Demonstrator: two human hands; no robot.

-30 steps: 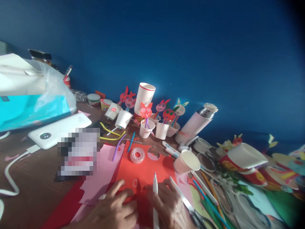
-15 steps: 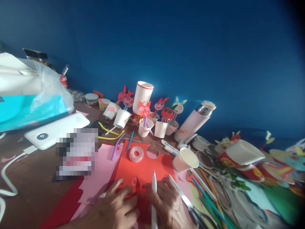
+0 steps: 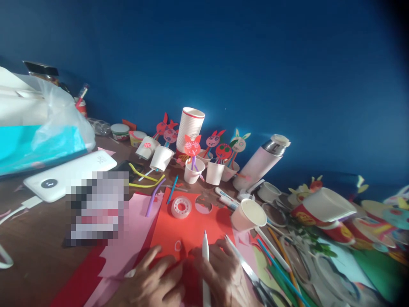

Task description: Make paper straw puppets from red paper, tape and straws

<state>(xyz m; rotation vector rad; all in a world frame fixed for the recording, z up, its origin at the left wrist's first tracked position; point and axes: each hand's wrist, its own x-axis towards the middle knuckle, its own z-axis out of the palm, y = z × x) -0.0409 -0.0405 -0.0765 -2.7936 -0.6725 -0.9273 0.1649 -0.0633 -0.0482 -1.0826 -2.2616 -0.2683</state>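
Note:
My right hand (image 3: 222, 273) is closed around a white marker pen (image 3: 205, 266) whose tip points up and away from me. My left hand (image 3: 155, 279) rests on a red paper sheet (image 3: 198, 221), fingers bent a little but apart. A small white piece (image 3: 130, 273) shows beside it; I cannot make out what it is. Just beyond the left fingers, a small pale loop outline (image 3: 177, 246) marks the sheet. Scissors (image 3: 252, 275) lie against the right side of my right hand, points away from me. A roll of tape (image 3: 181, 207) sits on the sheet, near a round cut-out hole.
Paper cups with paper animal faces (image 3: 192, 147) stand behind, with a cup stack (image 3: 191, 128) and a flask (image 3: 260, 164). An open paper cup (image 3: 248, 214) is near right. Left are pink paper (image 3: 124, 238), a power bank (image 3: 70, 175) and a blurred-out object (image 3: 99, 209).
The view has shifted slightly, so things on the left appear farther left. My left hand sits slightly lower and more to the left; my right hand still holds the marker pen.

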